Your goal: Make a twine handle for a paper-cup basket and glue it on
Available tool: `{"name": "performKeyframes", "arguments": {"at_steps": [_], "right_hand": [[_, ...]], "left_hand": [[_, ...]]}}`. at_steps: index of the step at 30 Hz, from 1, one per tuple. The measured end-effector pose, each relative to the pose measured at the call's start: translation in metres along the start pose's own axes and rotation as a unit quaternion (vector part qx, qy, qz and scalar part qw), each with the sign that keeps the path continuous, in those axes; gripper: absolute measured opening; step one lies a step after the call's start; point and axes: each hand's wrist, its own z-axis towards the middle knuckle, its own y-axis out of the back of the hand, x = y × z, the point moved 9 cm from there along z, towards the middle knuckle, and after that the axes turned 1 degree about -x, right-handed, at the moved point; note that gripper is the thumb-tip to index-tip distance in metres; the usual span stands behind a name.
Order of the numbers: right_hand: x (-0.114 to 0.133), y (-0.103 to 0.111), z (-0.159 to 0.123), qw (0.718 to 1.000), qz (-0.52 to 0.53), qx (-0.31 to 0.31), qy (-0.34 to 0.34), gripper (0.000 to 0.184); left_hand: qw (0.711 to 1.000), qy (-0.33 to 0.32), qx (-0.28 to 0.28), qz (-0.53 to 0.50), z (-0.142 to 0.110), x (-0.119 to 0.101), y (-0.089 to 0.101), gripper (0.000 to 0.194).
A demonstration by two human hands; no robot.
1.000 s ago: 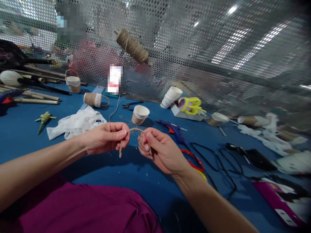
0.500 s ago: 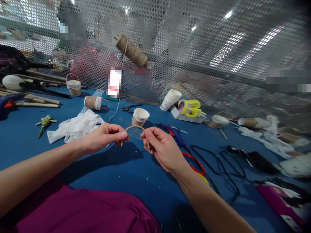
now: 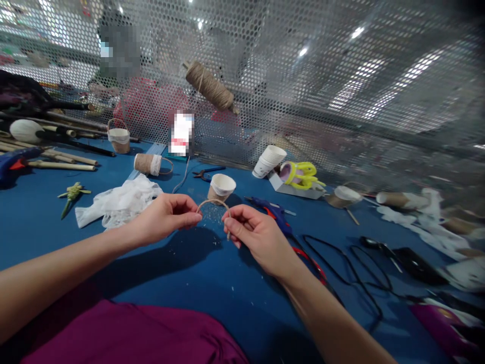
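A short piece of twine [image 3: 212, 201] arches between my two hands above the table. My left hand [image 3: 168, 215] pinches one end of it between thumb and fingers. Near the other end, my right hand [image 3: 252, 227] pinches it, with a bit of the twine hanging below the fingertips. Just beyond the arch stands a twine-wrapped paper cup [image 3: 221, 189] with a white lace rim. A blue glue gun [image 3: 275, 215] lies behind my right hand, and white lace ribbon [image 3: 123, 199] is heaped beside my left hand.
A twine spool [image 3: 209, 87] hangs on the perforated metal screen. Along the back are a basket-like cup [image 3: 119, 140], a tipped wrapped cup [image 3: 148, 164], pliers [image 3: 206, 174], and stacked paper cups [image 3: 269, 162]. Black cable [image 3: 341, 273] and red-handled scissors [image 3: 312, 265] lie at right.
The twine arch stays between my hands; its left end no longer hangs visibly below my left fingers. The view has shifted slightly, so the surroundings sit a little lower and further right.
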Motion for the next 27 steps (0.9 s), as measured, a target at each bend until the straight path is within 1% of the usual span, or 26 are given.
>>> {"name": "performKeyframes", "arguments": {"at_steps": [7, 17, 20, 23, 27], "right_hand": [[0.000, -0.002, -0.002, 0.999, -0.024, -0.038, 0.021, 0.016], [-0.001, -0.005, -0.006, 0.997, -0.036, -0.061, 0.035, 0.013], [-0.002, -0.005, -0.004, 0.997, -0.027, -0.059, 0.034, 0.014], [-0.002, -0.002, -0.002, 0.998, -0.018, -0.056, 0.025, 0.016], [0.000, 0.004, -0.001, 0.998, -0.012, -0.057, 0.020, 0.017]], "left_hand": [[0.998, -0.030, -0.038, 0.045, -0.007, -0.004, -0.004, 0.016], [0.988, -0.054, -0.065, 0.127, -0.010, -0.007, -0.001, 0.017], [0.992, -0.048, -0.060, 0.096, -0.007, -0.005, 0.000, 0.016], [0.999, -0.022, -0.031, 0.024, -0.002, -0.002, 0.001, 0.014], [0.999, -0.005, -0.005, -0.046, 0.001, -0.002, 0.006, 0.020]]}}
